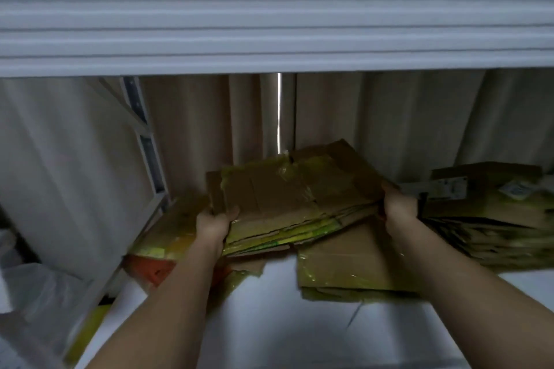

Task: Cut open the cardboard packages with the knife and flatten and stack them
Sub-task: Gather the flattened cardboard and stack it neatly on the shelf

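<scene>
Both my hands hold a bundle of flattened cardboard boxes (287, 195) with yellowish tape, raised a little over the white shelf surface (269, 323). My left hand (214, 223) grips the bundle's left end. My right hand (398, 207) grips its right end. Under the bundle lies another flattened box (350, 269). A further flat cardboard piece with an orange patch (159, 252) lies at the left. No knife is visible.
A stack of flattened cartons (491, 219) lies at the right, close to my right hand. A white shelf beam (269, 33) crosses overhead. A metal shelf upright (150, 153) stands at the left, with white plastic bags (36, 287) beside it. Curtains hang behind.
</scene>
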